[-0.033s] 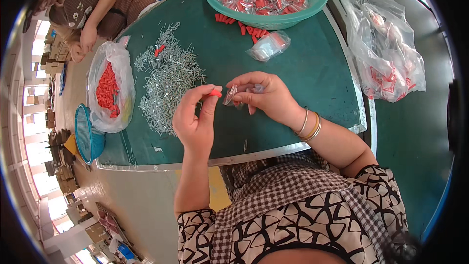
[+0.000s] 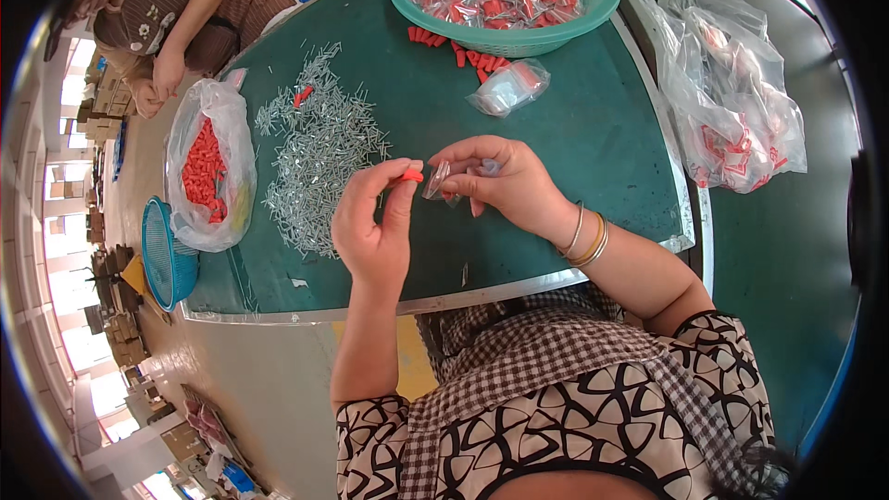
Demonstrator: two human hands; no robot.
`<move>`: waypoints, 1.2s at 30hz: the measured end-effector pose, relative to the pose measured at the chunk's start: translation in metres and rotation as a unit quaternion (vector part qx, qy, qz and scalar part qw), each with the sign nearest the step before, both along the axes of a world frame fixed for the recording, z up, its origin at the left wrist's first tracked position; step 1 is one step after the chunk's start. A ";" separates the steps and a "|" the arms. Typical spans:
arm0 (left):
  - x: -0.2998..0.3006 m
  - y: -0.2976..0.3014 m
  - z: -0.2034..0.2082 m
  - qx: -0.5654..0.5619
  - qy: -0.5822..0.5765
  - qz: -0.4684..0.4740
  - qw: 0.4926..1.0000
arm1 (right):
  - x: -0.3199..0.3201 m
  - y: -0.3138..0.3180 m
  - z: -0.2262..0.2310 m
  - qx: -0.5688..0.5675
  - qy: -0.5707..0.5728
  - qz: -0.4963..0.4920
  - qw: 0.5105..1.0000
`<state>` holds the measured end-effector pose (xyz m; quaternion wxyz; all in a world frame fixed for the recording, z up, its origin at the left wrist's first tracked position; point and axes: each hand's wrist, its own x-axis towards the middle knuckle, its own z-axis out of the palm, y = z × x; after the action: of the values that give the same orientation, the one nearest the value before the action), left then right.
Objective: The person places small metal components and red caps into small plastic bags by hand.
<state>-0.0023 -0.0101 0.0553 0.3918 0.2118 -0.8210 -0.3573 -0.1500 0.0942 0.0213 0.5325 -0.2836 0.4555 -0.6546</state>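
Note:
Between the thumb and forefinger of my left hand (image 2: pixel 375 218) is a small red plastic piece (image 2: pixel 413 175). My right hand (image 2: pixel 505 183) pinches a small clear plastic bag (image 2: pixel 435 181), its near edge close to the red piece. More clear plastic is bunched in the right fingers, and what the bag contains is hard to make out. Left of my hands spreads a pile of small silver metal pins or screws (image 2: pixel 324 153), with a red piece (image 2: pixel 303 95) lying on it. Beyond my right hand a clear packet (image 2: pixel 511 88) rests on the green table (image 2: pixel 593 139).
A green basket (image 2: pixel 597 9) of bagged red pieces stands at the back, loose red pieces (image 2: pixel 477 59) before it. At left are a plastic bag of red pieces (image 2: pixel 243 153) and a blue basket (image 2: pixel 159 255). A plastic bag (image 2: pixel 741 83) lies right; another person (image 2: pixel 176 28) sits far left.
My left hand has shifted slightly to the right, bringing the red piece nearer the small bag. My right hand stays nearly still.

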 end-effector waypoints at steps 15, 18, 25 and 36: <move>-0.005 0.011 0.000 -0.101 -0.092 -0.047 0.989 | 0.005 0.005 0.003 -0.013 -0.037 -0.031 0.999; -0.003 0.011 -0.001 -0.095 -0.105 -0.043 0.989 | 0.005 0.006 0.007 -0.005 0.001 -0.033 0.999; -0.002 0.013 -0.001 -0.036 -0.077 -0.018 0.996 | 0.005 0.007 0.012 -0.001 0.072 -0.042 0.997; 0.004 0.019 0.001 0.005 -0.053 -0.010 0.999 | 0.005 0.011 0.022 -0.019 0.105 -0.067 0.992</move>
<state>0.0019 0.0092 0.0567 0.3435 0.2241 -0.8408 -0.3534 -0.1452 0.1056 0.0430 0.4314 -0.3297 0.5139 -0.6642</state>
